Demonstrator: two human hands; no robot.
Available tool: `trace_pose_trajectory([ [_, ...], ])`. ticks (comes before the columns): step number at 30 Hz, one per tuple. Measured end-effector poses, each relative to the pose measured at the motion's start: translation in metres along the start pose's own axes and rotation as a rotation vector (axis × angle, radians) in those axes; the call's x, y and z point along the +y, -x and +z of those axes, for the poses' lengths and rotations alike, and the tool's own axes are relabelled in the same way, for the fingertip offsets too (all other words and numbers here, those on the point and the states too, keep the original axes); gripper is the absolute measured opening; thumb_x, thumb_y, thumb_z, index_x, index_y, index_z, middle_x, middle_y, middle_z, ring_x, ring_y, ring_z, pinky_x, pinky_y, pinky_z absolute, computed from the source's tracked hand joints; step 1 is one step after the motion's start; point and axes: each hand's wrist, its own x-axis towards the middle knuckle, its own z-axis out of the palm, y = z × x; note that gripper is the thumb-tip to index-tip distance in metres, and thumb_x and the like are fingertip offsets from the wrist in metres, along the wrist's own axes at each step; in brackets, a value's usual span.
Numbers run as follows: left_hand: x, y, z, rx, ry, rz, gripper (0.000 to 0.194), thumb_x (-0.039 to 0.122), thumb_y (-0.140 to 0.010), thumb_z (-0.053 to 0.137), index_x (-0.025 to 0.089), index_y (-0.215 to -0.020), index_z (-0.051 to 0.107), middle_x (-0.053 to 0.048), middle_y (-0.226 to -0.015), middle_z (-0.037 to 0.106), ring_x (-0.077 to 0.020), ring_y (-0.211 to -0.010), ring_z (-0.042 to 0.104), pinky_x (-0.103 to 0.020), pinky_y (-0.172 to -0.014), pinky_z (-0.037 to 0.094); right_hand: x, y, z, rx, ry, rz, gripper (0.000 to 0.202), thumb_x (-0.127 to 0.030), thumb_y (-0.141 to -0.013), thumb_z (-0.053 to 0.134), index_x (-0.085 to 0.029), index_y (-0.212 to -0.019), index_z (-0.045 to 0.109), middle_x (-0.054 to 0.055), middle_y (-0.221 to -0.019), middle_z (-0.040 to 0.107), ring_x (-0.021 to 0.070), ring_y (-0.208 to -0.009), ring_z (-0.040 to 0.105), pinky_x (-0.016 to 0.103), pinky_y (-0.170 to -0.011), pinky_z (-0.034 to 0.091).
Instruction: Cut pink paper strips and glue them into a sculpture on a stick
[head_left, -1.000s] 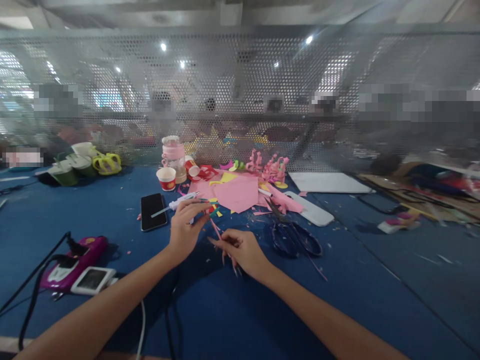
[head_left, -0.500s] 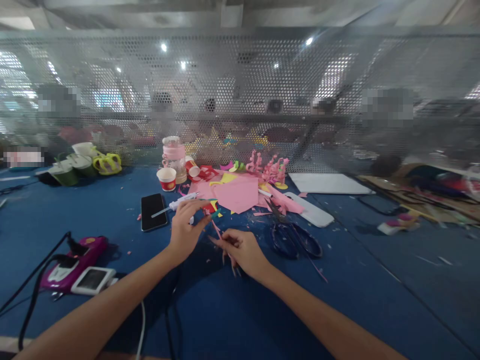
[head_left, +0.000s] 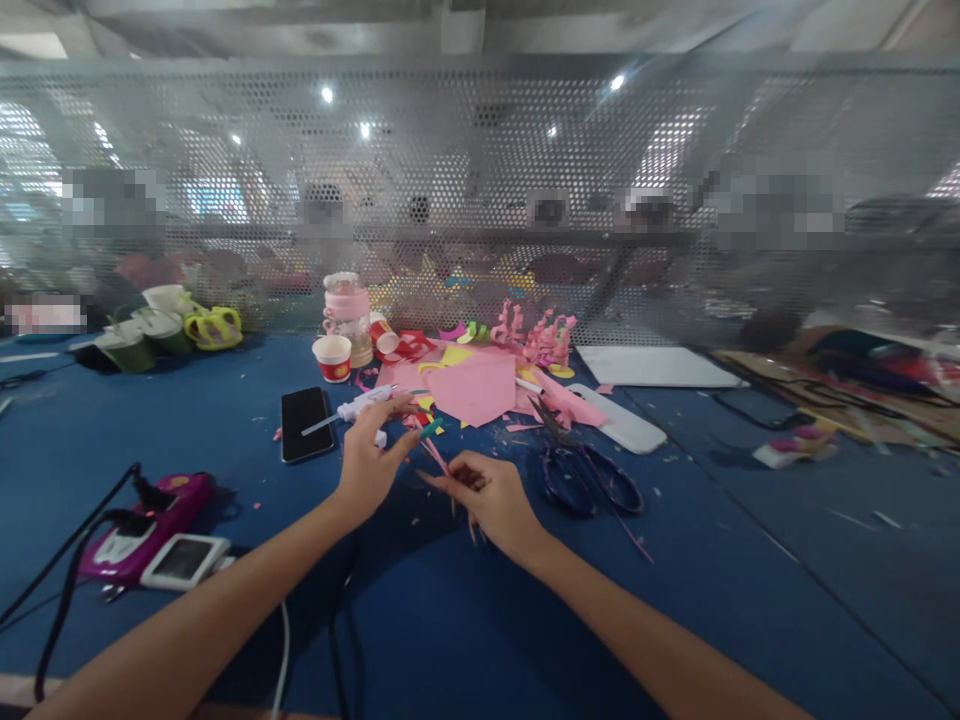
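A thin pink paper strip stretches between my two hands over the blue table. My left hand pinches its upper end between thumb and fingers. At that thumb's tip is a narrow teal piece; I cannot tell whether it is held or a nail. My right hand grips the strip lower down, its fingertips partly hidden. Large scissors with dark blue handles lie open to the right of my right hand. Beyond my hands rests a pile of pink paper. A white glue gun lies behind my left hand.
A black phone lies left of my hands. Nearer stands a purple power strip with trailing cords. Paper cups, a jar and curled pink paper pieces line the back, before a perforated metal screen.
My right hand has shifted slightly along the pink strip and closed in a little, with its wrist turned. My left hand stays nearly in place, still on the strip's upper end.
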Motion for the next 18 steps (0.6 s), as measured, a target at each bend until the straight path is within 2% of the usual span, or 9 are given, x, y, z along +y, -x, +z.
trace_pose_trajectory([
  [5, -0.0002, 0.0014, 0.0022, -0.067, 0.177, -0.225, 0.034, 0.022, -0.065, 0.063, 0.018, -0.099, 0.062, -0.002, -0.073, 0.063, -0.0132, -0.066, 0.056, -0.028, -0.065, 0.047, -0.0001, -0.0003, -0.0001, 0.027, 0.06, -0.041, 0.036, -0.05, -0.066, 0.059, -0.019, -0.053, 0.048, -0.006, -0.039, 0.04, 0.0071, -0.033, 0.036, 0.019, -0.032, 0.027],
  [9, 0.0038, 0.0008, 0.0045, -0.048, 0.329, -0.336, 0.032, 0.021, -0.063, 0.064, 0.017, -0.095, 0.064, 0.001, -0.068, 0.061, -0.0102, -0.061, 0.055, -0.022, -0.056, 0.047, 0.0019, -0.0015, -0.0016, 0.07, 0.139, -0.096, 0.035, -0.047, -0.068, 0.059, -0.019, -0.051, 0.049, -0.005, -0.041, 0.042, 0.0082, -0.037, 0.04, 0.02, -0.038, 0.031],
  [18, 0.0084, 0.0012, 0.0045, -0.078, 0.39, -0.366, 0.029, 0.026, -0.063, 0.066, 0.015, -0.09, 0.065, -0.001, -0.068, 0.063, -0.0104, -0.061, 0.056, -0.02, -0.052, 0.047, 0.0057, -0.0023, -0.0032, 0.102, 0.285, -0.217, 0.028, -0.035, -0.074, 0.056, -0.018, -0.052, 0.048, -0.004, -0.046, 0.044, 0.0089, -0.042, 0.04, 0.021, -0.043, 0.031],
])
